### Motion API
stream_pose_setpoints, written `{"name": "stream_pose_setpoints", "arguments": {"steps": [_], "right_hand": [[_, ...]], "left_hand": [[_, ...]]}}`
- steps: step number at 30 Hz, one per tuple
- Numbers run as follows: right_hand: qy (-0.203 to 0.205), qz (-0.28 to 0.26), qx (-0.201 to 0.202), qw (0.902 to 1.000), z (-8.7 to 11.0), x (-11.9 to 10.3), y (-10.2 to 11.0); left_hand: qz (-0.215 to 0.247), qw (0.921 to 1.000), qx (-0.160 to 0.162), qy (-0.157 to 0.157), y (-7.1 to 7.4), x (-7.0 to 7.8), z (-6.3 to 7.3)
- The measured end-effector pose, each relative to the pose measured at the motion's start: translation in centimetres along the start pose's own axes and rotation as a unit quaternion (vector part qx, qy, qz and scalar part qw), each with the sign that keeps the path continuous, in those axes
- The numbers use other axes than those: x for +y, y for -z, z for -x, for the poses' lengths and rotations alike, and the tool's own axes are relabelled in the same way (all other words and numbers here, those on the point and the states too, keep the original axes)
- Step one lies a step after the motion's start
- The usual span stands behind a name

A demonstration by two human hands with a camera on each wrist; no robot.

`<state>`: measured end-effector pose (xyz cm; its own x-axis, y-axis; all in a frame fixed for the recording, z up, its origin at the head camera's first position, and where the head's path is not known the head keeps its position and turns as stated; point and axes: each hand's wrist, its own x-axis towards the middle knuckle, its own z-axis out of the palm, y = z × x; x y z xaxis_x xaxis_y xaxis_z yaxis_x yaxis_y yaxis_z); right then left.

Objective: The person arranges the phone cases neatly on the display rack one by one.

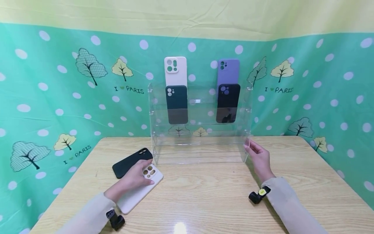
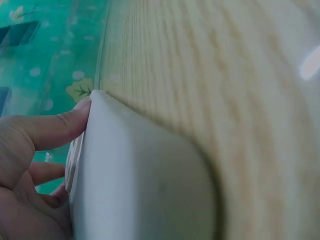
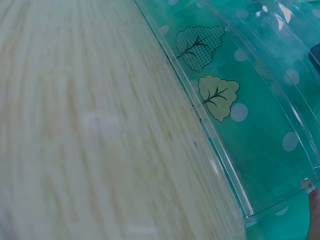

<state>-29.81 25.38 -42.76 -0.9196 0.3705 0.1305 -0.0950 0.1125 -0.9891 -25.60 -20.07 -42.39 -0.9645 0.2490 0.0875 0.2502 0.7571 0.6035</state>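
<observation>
A white phone case [image 1: 132, 196] lies on the table with its camera cutouts toward the rack. My left hand [image 1: 132, 177] grips it near that end, thumb on the right edge and fingers across the top. The left wrist view shows the thumb against the rim of the case [image 2: 115, 175]; the fingertips are partly hidden. Just behind this hand lies a black phone case [image 1: 128, 164]. My right hand [image 1: 259, 159] pinches the right side panel of a clear acrylic display rack [image 1: 193, 144]. Only a sliver of that hand shows in the right wrist view.
On the rack's upper tiers stand a white case [image 1: 180, 79], a purple case [image 1: 231, 73], a dark green case [image 1: 176, 100] and a black case [image 1: 229, 100]. A green patterned cloth [image 1: 117, 107] hangs behind the wooden table [image 1: 198, 195].
</observation>
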Motion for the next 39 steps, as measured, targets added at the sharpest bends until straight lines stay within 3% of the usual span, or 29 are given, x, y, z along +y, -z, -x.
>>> {"name": "stream_pose_setpoints", "arguments": {"steps": [5,13,25,33,36,39], "right_hand": [[0.007,0.004,-0.003,1.0,0.0,0.2,-0.1],[0.015,0.002,-0.002,0.9999,0.2,0.3,-0.1],[0.007,0.015,-0.009,0.9998,0.3,0.1,0.0],[0.006,-0.004,-0.005,1.0,0.2,-0.1,0.1],[0.004,-0.007,-0.007,0.9999,0.2,-0.1,0.1],[0.002,-0.01,-0.009,0.9999,0.2,-0.1,0.1]], "left_hand": [[0.025,0.9987,0.014,0.043,0.2,0.0,0.1],[0.117,0.991,0.023,0.06,1.0,-0.3,0.0],[0.17,0.9844,0.01,0.044,3.7,3.3,0.0],[0.246,0.967,0.05,0.045,4.2,7.5,-1.9],[0.285,0.9546,0.071,0.05,4.1,9.5,-2.9],[0.335,0.9367,0.091,0.046,4.0,11.4,-4.1]]}}
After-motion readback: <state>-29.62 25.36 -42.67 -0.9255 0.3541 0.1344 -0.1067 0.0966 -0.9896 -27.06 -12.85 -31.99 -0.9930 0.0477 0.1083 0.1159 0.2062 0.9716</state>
